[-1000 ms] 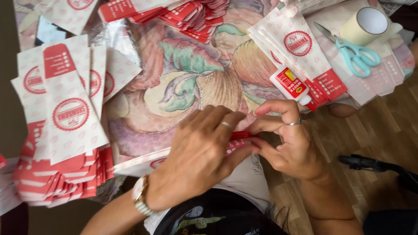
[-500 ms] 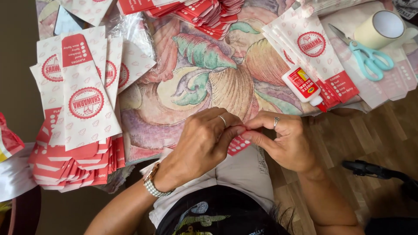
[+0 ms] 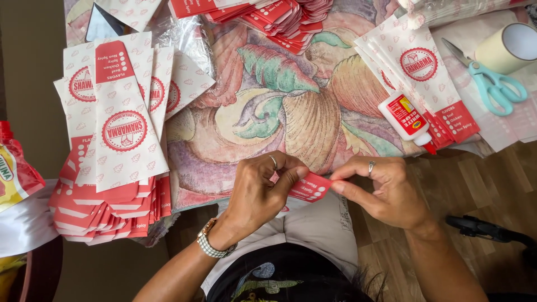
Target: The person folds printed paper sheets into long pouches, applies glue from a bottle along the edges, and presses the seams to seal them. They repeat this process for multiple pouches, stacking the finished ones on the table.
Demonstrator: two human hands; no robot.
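both hands [image 3: 263,193] pinching red paper flap [image 3: 311,187], glue bottle [image 3: 407,118] and scissors [image 3: 492,84] nearby

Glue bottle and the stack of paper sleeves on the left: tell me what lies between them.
In the head view, only bare patterned cloth lies between the glue bottle and the stack of paper sleeves; nothing rests on that stretch.

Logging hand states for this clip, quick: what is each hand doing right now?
Left hand: closed, pinching the red end of the paper sleeve.
Right hand: closed, fingertips pinching the same sleeve's other edge.
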